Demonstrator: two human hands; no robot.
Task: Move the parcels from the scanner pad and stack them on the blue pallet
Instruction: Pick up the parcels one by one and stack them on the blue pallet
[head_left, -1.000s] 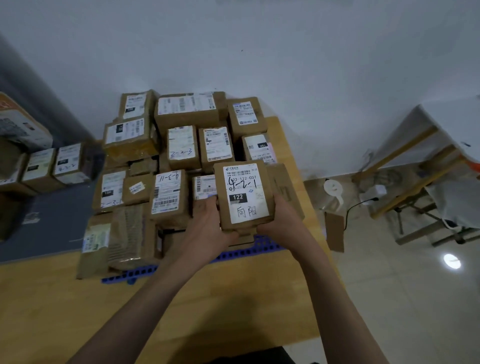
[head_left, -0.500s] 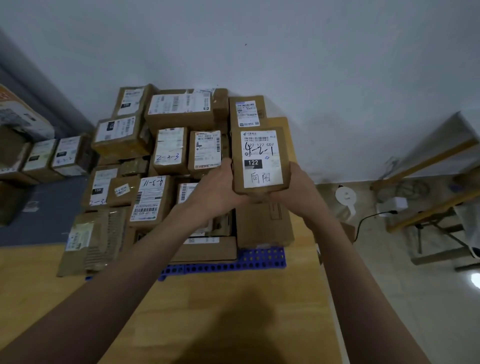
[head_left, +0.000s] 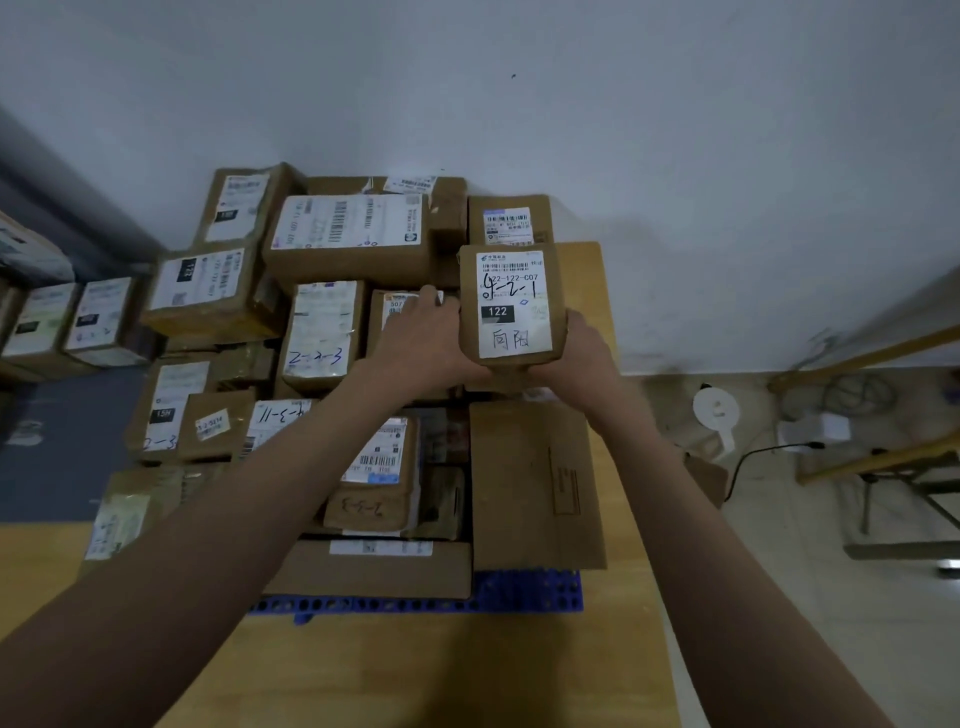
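Cardboard parcel (head_left: 511, 306), upper centre of frame above the blue pallet (head_left: 530, 592) stack | left hand (head_left: 423, 340) and right hand (head_left: 582, 351) clasp its lower sides | we judge it light, stiff; hold low edges.

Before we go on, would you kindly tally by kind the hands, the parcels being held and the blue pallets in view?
Hands: 2, the left hand and the right hand
Held parcels: 1, the parcel marked 4-2-1, gripped between both hands
Blue pallets: 1, the blue pallet under the stack
Total: 4
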